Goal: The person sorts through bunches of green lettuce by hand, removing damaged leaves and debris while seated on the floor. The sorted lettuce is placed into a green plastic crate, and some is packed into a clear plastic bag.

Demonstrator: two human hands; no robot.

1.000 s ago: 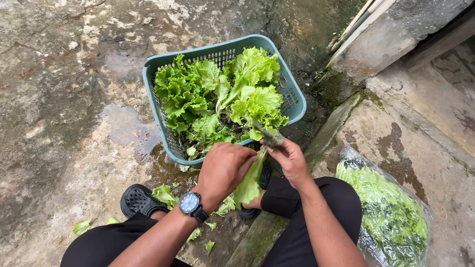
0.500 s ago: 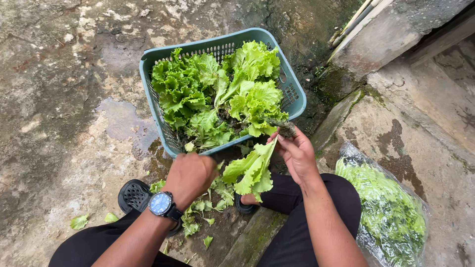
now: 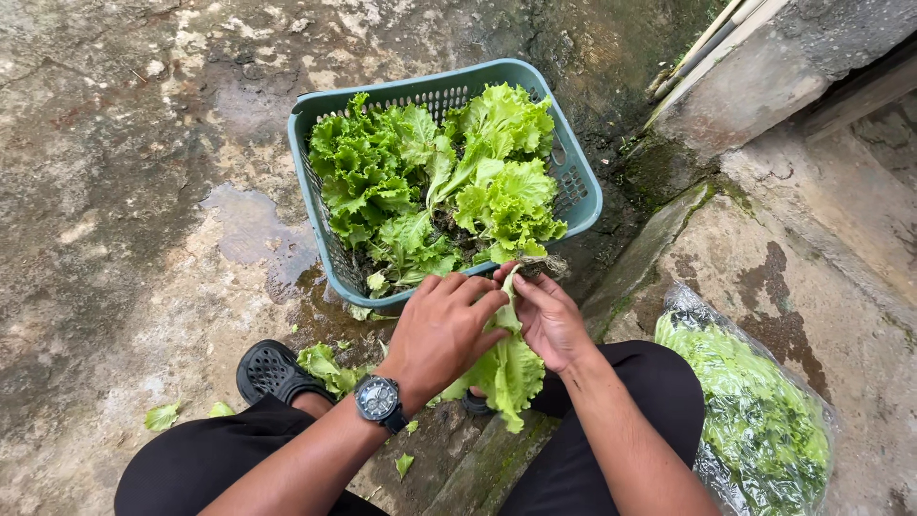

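While both grip it, left hand [image 3: 441,330], right hand [image 3: 550,320], frilly green lettuce head [image 3: 506,368], roots up

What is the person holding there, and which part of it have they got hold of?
A head of lettuce, leaves hanging down. The right hand grips it near the root end, and the left hand pinches a leaf close to the same end.

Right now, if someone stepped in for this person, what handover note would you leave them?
Left hand: pinching leaves of the loose green lettuce head.
Right hand: grip around the same head near its rooted base.
Teal plastic mesh basket: holds lettuce, on the wet concrete ahead.
Clear plastic bag of lettuce: at the right.
Torn green leaf scraps: by the black sandal.
Done: some leaves stripped. Left: the head in hand.
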